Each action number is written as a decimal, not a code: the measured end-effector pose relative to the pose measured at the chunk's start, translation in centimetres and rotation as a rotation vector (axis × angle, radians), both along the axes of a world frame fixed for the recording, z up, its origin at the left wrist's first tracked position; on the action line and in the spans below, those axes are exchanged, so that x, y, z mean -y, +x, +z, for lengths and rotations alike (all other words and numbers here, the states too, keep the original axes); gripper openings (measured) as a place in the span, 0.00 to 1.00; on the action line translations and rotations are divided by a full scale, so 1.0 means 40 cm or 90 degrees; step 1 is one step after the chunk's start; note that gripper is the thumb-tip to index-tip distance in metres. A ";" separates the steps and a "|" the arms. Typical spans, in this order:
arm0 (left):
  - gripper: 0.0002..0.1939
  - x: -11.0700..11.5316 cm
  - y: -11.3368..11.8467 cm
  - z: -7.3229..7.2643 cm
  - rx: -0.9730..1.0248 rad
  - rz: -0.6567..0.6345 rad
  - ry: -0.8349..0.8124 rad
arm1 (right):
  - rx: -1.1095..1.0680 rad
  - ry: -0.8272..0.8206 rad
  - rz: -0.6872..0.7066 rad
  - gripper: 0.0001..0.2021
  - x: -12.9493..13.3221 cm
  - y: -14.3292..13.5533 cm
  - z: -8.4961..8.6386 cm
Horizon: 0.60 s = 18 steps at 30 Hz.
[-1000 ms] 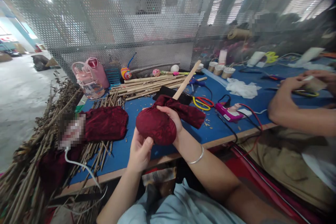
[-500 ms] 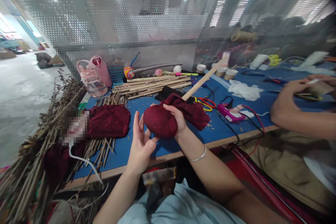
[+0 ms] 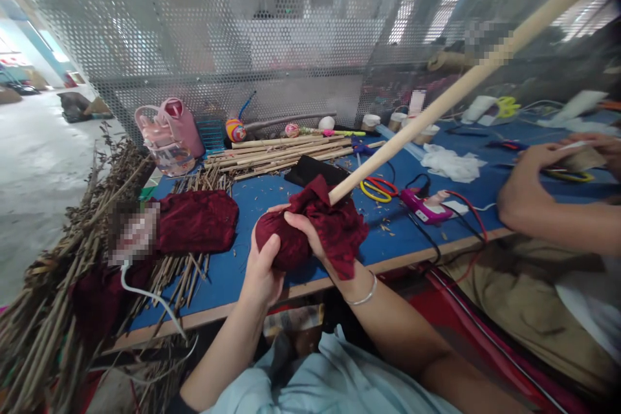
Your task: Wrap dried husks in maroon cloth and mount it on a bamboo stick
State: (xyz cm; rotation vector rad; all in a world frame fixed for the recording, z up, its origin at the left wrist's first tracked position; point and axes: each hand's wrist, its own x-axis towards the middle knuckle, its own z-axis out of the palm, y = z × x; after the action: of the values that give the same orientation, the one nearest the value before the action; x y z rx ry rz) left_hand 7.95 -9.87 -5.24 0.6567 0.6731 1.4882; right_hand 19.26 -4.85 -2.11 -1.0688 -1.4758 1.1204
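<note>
A round ball wrapped in dark red cloth (image 3: 286, 247) is held between both my hands above the table's front edge. My left hand (image 3: 264, 265) is closed around its left side, with the thumb pressed on the front. My right hand (image 3: 310, 233) grips the ball from the right, where the cloth gathers. Loose cloth (image 3: 342, 233) hangs over my right wrist. A pale wooden stick (image 3: 407, 132) comes out of the gathered cloth and slants up to the right. Another piece of dark red cloth (image 3: 198, 221) lies flat on the table to the left.
Wooden sticks (image 3: 291, 158) lie at the back of the blue table (image 3: 262, 191). Dry stalks (image 3: 97, 233) stand at the left. A pink bottle bag (image 3: 169, 136), scissors (image 3: 378, 189) and a purple power strip (image 3: 425, 207) are nearby. A co-worker's arm (image 3: 548, 207) is at the right.
My left hand has closed onto the ball, its fingers apart before. The ball has turned and shifted slightly left. The stick has swung nearer the camera, and the loose cloth now drapes over my right wrist.
</note>
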 end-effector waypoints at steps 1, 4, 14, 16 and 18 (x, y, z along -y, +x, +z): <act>0.33 -0.001 0.004 0.003 -0.001 0.041 -0.002 | 0.033 0.021 -0.032 0.11 0.009 0.006 0.011; 0.31 -0.008 0.000 0.017 -0.026 0.076 -0.023 | 0.020 0.029 -0.058 0.08 0.020 0.012 0.041; 0.57 0.028 -0.020 -0.026 -0.267 0.132 0.186 | -0.492 -0.380 0.140 0.06 -0.059 -0.011 0.000; 0.57 0.030 -0.007 -0.024 -0.292 0.189 0.226 | -0.537 -0.380 0.115 0.06 -0.056 -0.018 -0.005; 0.51 0.025 -0.005 -0.009 -0.258 0.127 0.182 | -0.525 -0.365 0.123 0.07 -0.044 -0.028 -0.008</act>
State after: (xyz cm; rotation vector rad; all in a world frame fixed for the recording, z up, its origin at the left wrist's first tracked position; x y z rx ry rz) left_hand 7.76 -10.86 -5.62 1.1598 0.8606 1.6693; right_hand 18.14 -3.10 -2.44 -0.6707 -0.6109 1.9002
